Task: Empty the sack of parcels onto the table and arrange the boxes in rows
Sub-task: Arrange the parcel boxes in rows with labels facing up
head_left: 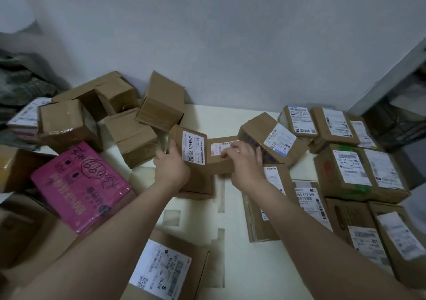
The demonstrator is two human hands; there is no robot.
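Note:
Many brown cardboard parcels lie on a white table [198, 230]. My left hand [171, 168] grips a small brown box [187, 146] with a white barcode label, tilted up at the table's middle. My right hand [244, 161] holds a small flat box [221, 155] with a white and orange label right beside it. A larger tilted box [269, 138] leans against my right hand. Labelled boxes [352, 170] lie side by side in rows at the right. A loose heap of plain boxes [129, 115] sits at the back left. A greenish sack [20, 80] lies at the far left.
A pink printed box [80, 184] with black scribbles rests at the left on other cartons. A labelled box [166, 267] lies near the front edge. The grey wall runs behind the table. A dark wire rack [396, 124] stands off the right end.

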